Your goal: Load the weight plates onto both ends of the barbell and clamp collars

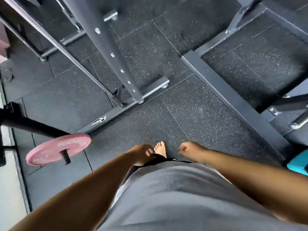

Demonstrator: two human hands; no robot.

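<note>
Left grip (143,154) and right grip (187,150) hang loose, empty; the near-left pink plate (58,149), rigid, likely weighty, wants a rim hold.

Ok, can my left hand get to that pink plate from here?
Probably yes. The left hand hangs empty, and the pink plate sits on its black bar off to that side, with nothing between them. A lean may be needed.

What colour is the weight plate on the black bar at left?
Pink. The weight plate shows best in the head view.
</note>
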